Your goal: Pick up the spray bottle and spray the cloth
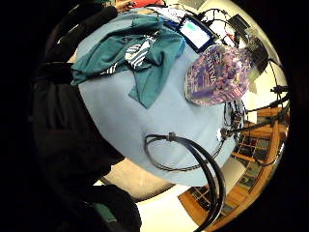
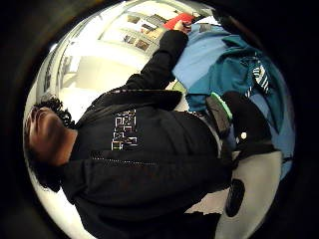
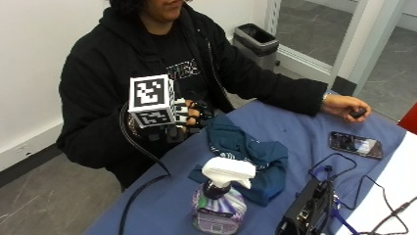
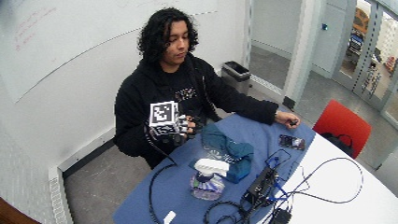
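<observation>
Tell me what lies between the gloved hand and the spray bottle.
In the outside view, the crumpled teal cloth lies on the blue table cover between the gloved right hand and the spray bottle. The hand hovers at the table's edge, holding nothing.

A spray bottle (image 3: pixel 220 201) with a white trigger head and purple label stands upright on the blue tabletop, just beside a crumpled teal cloth (image 3: pixel 244 155).

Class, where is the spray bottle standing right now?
In the outside view the spray bottle stands upright on the blue table, beside the teal cloth, apart from the gloved right hand.
</observation>
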`<state>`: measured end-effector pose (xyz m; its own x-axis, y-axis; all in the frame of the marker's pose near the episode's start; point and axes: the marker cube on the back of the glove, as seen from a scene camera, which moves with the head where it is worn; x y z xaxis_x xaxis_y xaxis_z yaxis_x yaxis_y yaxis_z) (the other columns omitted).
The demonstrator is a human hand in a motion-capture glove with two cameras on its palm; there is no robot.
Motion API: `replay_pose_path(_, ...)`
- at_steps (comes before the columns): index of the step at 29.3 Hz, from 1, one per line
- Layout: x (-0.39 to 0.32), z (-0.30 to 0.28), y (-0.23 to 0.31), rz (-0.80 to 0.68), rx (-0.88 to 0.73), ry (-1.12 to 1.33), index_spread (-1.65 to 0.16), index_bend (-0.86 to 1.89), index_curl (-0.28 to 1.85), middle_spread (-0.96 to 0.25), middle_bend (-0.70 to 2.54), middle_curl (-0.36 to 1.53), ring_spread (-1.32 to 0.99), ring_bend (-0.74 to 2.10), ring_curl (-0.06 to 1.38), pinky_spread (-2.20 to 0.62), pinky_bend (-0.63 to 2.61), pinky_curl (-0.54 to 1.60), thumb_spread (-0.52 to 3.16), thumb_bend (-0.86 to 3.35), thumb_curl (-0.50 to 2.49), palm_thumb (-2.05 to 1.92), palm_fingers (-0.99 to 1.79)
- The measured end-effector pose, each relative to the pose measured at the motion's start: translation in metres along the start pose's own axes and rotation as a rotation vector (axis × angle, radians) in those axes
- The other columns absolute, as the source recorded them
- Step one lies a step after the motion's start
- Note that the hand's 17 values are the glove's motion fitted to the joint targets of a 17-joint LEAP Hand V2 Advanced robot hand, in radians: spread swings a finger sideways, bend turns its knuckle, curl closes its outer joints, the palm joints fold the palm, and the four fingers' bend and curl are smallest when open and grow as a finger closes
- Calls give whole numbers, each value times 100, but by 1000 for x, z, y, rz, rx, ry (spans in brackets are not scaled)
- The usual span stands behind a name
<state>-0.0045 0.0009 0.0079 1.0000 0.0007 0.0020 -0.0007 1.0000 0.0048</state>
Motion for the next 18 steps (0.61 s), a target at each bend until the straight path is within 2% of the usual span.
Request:
replay_pose_path(10,4,-15,4,31,-4,2,-29,18,18,-4,30,18,-3,34,17,17,21,15,91,44,14,62,49)
replay_pose_path(18,47,-29,14,197,-1,39,-31,15,22,-2,32,24,-3,36,21,20,19,20,112,44,18,64,53)
